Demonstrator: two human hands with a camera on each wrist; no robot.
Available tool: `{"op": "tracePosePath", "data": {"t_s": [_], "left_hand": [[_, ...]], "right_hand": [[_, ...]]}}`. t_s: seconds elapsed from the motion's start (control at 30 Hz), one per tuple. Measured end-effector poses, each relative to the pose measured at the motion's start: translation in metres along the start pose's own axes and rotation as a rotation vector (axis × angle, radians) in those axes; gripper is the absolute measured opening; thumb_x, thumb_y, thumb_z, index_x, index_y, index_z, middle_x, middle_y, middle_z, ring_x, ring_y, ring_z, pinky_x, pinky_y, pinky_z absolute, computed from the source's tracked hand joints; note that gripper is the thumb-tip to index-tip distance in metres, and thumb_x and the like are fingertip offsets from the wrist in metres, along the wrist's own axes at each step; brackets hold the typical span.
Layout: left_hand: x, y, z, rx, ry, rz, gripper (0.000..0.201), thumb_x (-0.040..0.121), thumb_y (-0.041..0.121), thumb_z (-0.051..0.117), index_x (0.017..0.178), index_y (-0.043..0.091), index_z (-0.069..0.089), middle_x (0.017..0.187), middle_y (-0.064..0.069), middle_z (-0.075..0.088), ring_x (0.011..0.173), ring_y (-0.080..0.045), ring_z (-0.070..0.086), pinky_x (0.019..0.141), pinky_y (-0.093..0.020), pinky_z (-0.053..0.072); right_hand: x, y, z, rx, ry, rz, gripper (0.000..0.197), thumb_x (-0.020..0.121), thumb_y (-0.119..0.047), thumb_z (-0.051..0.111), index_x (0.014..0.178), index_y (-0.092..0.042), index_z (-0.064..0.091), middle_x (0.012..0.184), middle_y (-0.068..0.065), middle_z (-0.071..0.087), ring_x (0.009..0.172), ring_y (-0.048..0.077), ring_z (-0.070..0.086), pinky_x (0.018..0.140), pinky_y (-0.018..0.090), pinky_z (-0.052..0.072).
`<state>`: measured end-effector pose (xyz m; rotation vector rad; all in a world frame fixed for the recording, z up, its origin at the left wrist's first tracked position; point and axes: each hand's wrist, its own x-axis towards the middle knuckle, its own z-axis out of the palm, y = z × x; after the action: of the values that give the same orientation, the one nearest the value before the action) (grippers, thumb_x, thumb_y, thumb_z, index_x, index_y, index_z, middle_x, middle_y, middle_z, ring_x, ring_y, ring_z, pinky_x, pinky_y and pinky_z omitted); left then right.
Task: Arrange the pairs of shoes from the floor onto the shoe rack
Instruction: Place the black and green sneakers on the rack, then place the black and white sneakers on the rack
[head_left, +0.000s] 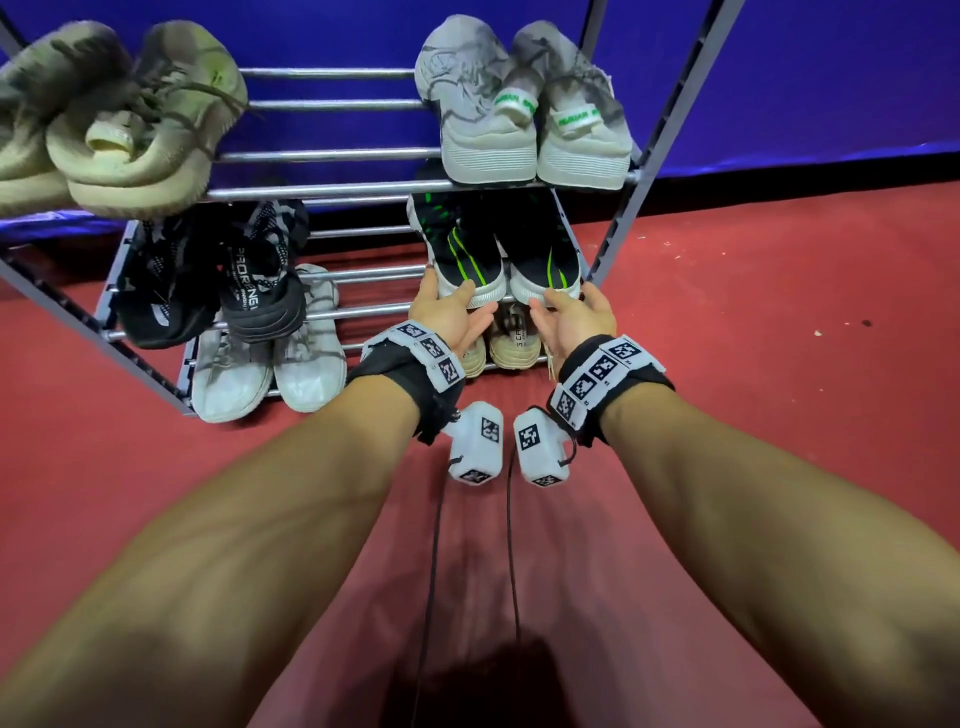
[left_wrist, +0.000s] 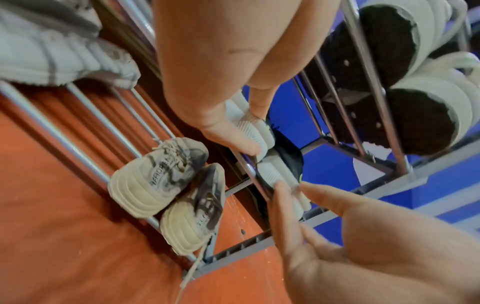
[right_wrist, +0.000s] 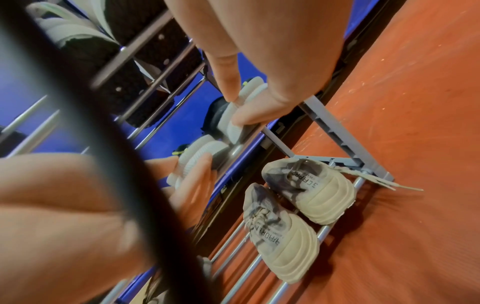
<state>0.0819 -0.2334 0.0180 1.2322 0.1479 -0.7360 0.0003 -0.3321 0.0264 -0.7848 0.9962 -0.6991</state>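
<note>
A black pair with green stripes and white soles stands on the right of the shoe rack's (head_left: 332, 193) middle tier, heels towards me. My left hand (head_left: 457, 297) touches the heel of the left black shoe (head_left: 462, 244) with fairly straight fingers. In the left wrist view, the left hand's fingertips (left_wrist: 246, 139) rest on that white heel sole (left_wrist: 249, 125). My right hand (head_left: 563, 304) likewise touches the heel of the right black shoe (head_left: 545, 249), its fingers spread. In the right wrist view, its fingertips (right_wrist: 244, 119) lie on that heel (right_wrist: 233, 131).
An olive pair (head_left: 140, 119) and a white-grey pair (head_left: 524, 119) fill the top tier. A black-and-white pair (head_left: 218, 275) shares the middle tier. A pale grey pair (head_left: 270, 364) and a beige pair (head_left: 506, 340) sit on the bottom tier. Red floor (head_left: 779, 338) surrounds the rack.
</note>
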Motion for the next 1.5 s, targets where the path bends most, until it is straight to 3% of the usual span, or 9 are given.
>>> {"op": "tracePosePath", "data": {"t_s": [0.13,0.23,0.3,0.53,0.83,1.0,1.13,1.3,1.5], "left_hand": [[-0.002,0.002,-0.001,0.038,0.001,0.009,0.063,0.099,0.020,0.059,0.153,0.034,0.030,0.145,-0.010,0.051,0.099,-0.029,0.072,0.077,-0.033,0.062],[-0.010,0.016,-0.009,0.225,-0.018,-0.024,0.064,0.099,0.026,0.055,0.154,0.038,0.024,0.128,-0.016,0.061,0.095,-0.031,0.073,0.082,-0.040,0.061],[-0.010,0.024,-0.022,0.282,0.015,-0.021,0.069,0.097,0.021,0.054,0.156,0.037,0.020,0.121,-0.022,0.065,0.087,-0.030,0.072,0.083,-0.045,0.060],[-0.018,0.053,-0.086,0.587,0.134,0.196,0.050,0.082,0.035,0.055,0.131,0.031,0.058,0.116,-0.003,0.071,0.095,-0.023,0.072,0.091,-0.044,0.058],[-0.039,0.093,-0.186,0.449,0.343,0.308,0.019,0.091,0.014,0.054,0.080,0.016,0.070,0.067,-0.007,0.069,0.047,-0.017,0.060,0.052,-0.026,0.051],[-0.039,0.100,-0.239,0.285,0.663,0.376,0.022,0.083,0.019,0.055,0.105,0.014,0.053,0.068,-0.009,0.066,0.046,-0.023,0.058,0.049,-0.029,0.049],[-0.036,0.095,-0.253,0.178,0.632,0.259,0.048,0.091,0.018,0.060,0.134,0.021,0.041,0.079,-0.006,0.058,0.047,-0.019,0.052,0.041,-0.022,0.039],[-0.038,0.084,-0.249,0.133,0.445,0.136,0.053,0.100,0.034,0.051,0.148,0.037,0.030,0.102,-0.003,0.070,0.073,-0.021,0.071,0.056,-0.027,0.054],[-0.028,0.099,-0.247,-0.105,0.481,0.198,0.045,0.095,-0.006,0.049,0.132,0.019,0.047,0.109,-0.023,0.065,0.099,-0.038,0.068,0.074,-0.038,0.062]], "right_hand": [[-0.022,0.008,0.014,-0.104,0.032,0.181,0.007,0.089,-0.004,0.062,0.094,-0.001,0.058,0.070,0.011,0.064,0.059,0.010,0.069,0.063,0.023,0.061],[-0.035,0.025,0.026,-0.273,-0.063,0.292,0.018,0.091,-0.005,0.050,0.073,-0.007,0.054,0.062,0.004,0.053,0.056,0.011,0.054,0.058,0.022,0.056],[-0.045,0.033,0.038,-0.378,-0.159,0.374,0.015,0.091,-0.008,0.050,0.077,-0.010,0.056,0.061,0.002,0.052,0.056,0.012,0.053,0.050,0.022,0.056],[-0.078,0.056,0.082,-0.660,-0.475,0.258,0.015,0.094,-0.031,0.059,0.086,-0.020,0.066,0.084,0.001,0.068,0.084,0.017,0.064,0.080,0.031,0.057],[-0.112,0.104,0.146,-0.629,-0.583,0.193,0.051,0.093,-0.036,0.064,0.137,-0.022,0.042,0.118,0.010,0.064,0.086,0.021,0.070,0.069,0.031,0.061],[-0.126,0.134,0.173,-0.490,-0.566,0.182,0.064,0.093,-0.023,0.067,0.147,-0.021,0.033,0.124,0.010,0.063,0.077,0.024,0.072,0.064,0.029,0.063],[-0.124,0.139,0.174,-0.402,-0.502,0.163,0.055,0.093,-0.015,0.065,0.142,-0.019,0.041,0.109,0.002,0.063,0.094,0.029,0.072,0.077,0.037,0.062],[-0.127,0.123,0.163,-0.427,-0.524,0.141,0.042,0.096,-0.015,0.062,0.132,-0.026,0.045,0.092,-0.004,0.058,0.101,0.030,0.070,0.076,0.031,0.061],[-0.120,0.117,0.153,-0.584,-0.586,0.155,0.048,0.095,-0.023,0.061,0.141,-0.025,0.046,0.115,0.006,0.065,0.088,0.025,0.072,0.072,0.031,0.062]]}}
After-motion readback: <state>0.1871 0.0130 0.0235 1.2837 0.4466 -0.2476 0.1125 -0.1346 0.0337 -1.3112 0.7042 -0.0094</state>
